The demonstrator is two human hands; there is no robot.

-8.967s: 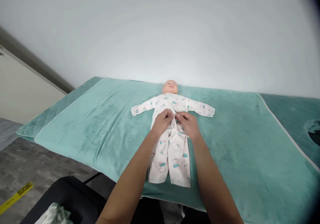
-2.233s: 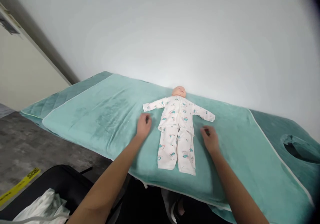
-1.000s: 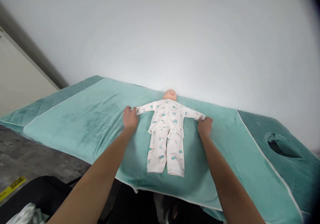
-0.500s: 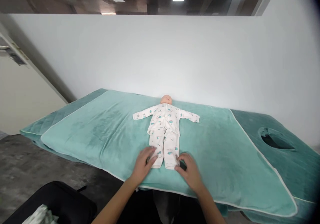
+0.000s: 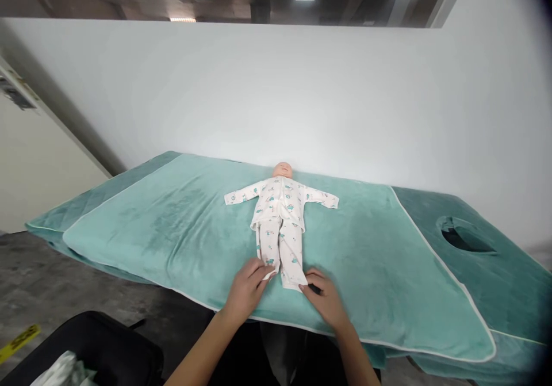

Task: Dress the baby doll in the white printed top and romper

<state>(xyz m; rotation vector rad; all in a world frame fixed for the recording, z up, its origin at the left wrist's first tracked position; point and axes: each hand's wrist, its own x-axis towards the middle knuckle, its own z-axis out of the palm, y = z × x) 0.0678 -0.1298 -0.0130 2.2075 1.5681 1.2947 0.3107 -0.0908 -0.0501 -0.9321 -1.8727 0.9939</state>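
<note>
A baby doll (image 5: 282, 170) lies on its back on a green blanket (image 5: 207, 225), arms spread wide. It wears a white printed top (image 5: 280, 201) and matching trousers (image 5: 291, 251). My left hand (image 5: 248, 285) pinches the cuff of the trouser leg on the left, which is bunched a little. At the other leg's outer bottom corner, my right hand (image 5: 323, 294) has thumb and fingers closed on the hem. Neither hands nor feet of the doll show beyond the cloth.
The blanket covers a padded bed (image 5: 418, 207) with a face hole (image 5: 466, 236) at the right. A white wall (image 5: 276, 92) runs behind it. A black chair (image 5: 99, 340) with crumpled cloth (image 5: 64, 370) stands at the lower left, near a yellow strip (image 5: 19, 343).
My left hand has moved inward and closed on the trouser cuff, drawing that leg's hem up and inward. My right hand has closed on the other hem. The view has shifted slightly.
</note>
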